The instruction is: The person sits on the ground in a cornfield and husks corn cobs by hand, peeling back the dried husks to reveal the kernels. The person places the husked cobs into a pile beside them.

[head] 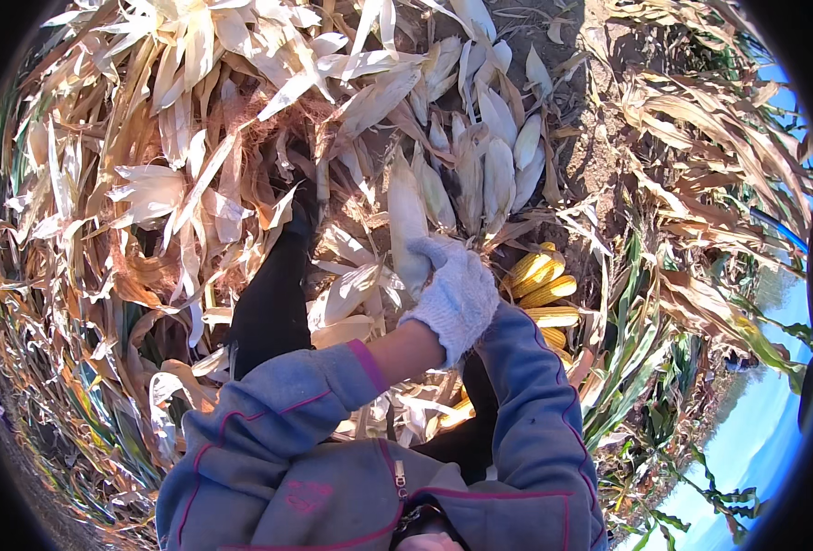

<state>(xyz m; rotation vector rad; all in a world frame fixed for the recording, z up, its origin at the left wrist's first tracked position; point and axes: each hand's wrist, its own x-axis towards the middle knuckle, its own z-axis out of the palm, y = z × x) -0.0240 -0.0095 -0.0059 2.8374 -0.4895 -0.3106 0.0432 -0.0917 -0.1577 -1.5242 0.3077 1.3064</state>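
My left hand (pixel 456 293), in a white knitted glove, is closed around the lower end of a corn ear in its pale, dry husk (pixel 407 206). The ear points away from me. My right sleeve (pixel 527 386) reaches up to the same spot, but the left glove covers most or all of my right hand, so its fingers do not show. Just beyond the gloves lie several more ears in their husks (pixel 483 172), side by side. To the right of the gloves is a small pile of bare yellow corn ears (pixel 548 290).
Dry corn stalks and loose husks (pixel 193 138) heap up at the left and far side. My dark-trousered leg (pixel 272 303) stretches out among them. A strip of bare soil (pixel 592 131) runs at the upper right, beside more dry leaves (pixel 688 138). Green corn leaves (pixel 626 386) stand at the right.
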